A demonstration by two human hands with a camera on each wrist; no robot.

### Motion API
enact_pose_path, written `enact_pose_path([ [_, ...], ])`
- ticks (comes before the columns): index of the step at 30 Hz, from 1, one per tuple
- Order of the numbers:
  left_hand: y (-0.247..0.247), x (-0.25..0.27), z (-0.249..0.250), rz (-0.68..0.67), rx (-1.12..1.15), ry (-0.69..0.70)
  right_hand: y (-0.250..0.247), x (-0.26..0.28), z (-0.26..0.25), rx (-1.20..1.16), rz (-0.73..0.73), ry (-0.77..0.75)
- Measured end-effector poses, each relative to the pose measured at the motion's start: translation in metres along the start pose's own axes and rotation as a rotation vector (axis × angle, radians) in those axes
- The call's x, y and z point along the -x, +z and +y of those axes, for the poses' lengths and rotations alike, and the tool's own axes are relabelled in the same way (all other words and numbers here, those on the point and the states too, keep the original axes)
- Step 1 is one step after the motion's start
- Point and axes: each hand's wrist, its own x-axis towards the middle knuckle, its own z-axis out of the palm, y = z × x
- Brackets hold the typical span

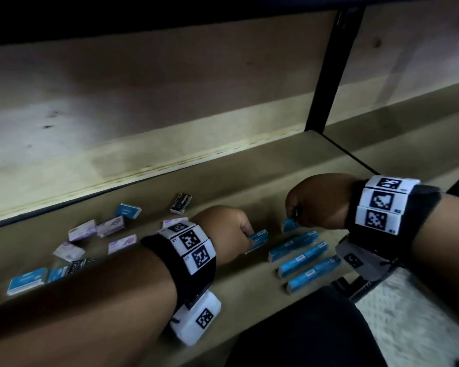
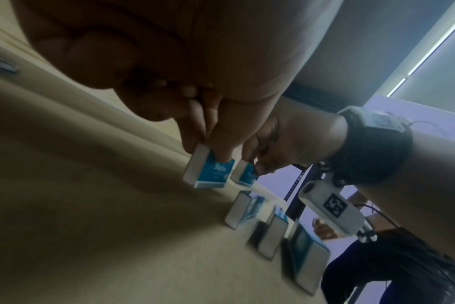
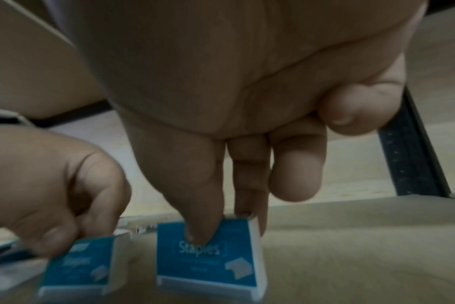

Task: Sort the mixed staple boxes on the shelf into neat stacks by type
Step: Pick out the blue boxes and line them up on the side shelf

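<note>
On the tan shelf (image 1: 239, 284) my left hand (image 1: 249, 237) pinches a small blue staple box (image 1: 259, 238) by its top edge. The right hand (image 1: 293, 217) pinches another blue staple box (image 1: 289, 225) just to the right of it. Both boxes stand on edge, a little apart. In the left wrist view the left hand (image 2: 208, 154) holds its box (image 2: 208, 171) beside the right hand's box (image 2: 244, 174). The right wrist view has thumb and finger of the right hand (image 3: 221, 224) on a box marked Staples (image 3: 208, 259). Three more blue boxes (image 1: 302, 258) stand in a row nearer me.
Several purple boxes (image 1: 109, 226) lie scattered at the left, with a blue box (image 1: 127, 210) and a black box (image 1: 180, 203) behind them. Two blue boxes (image 1: 27, 280) and another black box (image 1: 77, 264) lie at the near left. A black upright (image 1: 326, 75) stands at the back right.
</note>
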Motion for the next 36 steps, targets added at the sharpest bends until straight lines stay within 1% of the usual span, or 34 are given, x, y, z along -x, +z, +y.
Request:
enact_pose_path([
  [6, 0.006, -0.018, 0.008, -0.035, -0.005, 0.000, 0.002, -0.009, -0.003, 0.052, -0.114, -0.082],
  [9, 0.009, -0.022, 0.013, -0.065, -0.019, 0.007, 0.004, -0.012, -0.003, 0.084, -0.127, -0.093],
  [12, 0.011, -0.023, 0.016, -0.053, -0.008, -0.008, 0.008, -0.015, -0.003, 0.099, -0.143, -0.090],
  [16, 0.013, -0.026, 0.020, -0.075, -0.021, -0.021, 0.015, -0.018, -0.001, 0.046, -0.060, -0.033],
  [19, 0.014, -0.026, 0.023, -0.064, -0.014, -0.030, 0.018, -0.019, 0.000, 0.015, -0.057, -0.016],
  [25, 0.018, -0.026, 0.023, -0.026, 0.022, -0.066, 0.019, -0.019, -0.002, 0.004, -0.036, -0.053],
  [30, 0.017, -0.023, 0.020, 0.008, 0.067, -0.076, 0.013, -0.015, 0.001, 0.037, -0.104, -0.113],
  [33, 0.012, -0.014, 0.013, 0.048, 0.120, -0.086, 0.004, -0.011, 0.003, 0.012, -0.047, -0.112],
  [36, 0.006, -0.001, 0.001, 0.078, 0.112, -0.075, -0.002, -0.008, 0.002, -0.002, 0.003, -0.105],
])
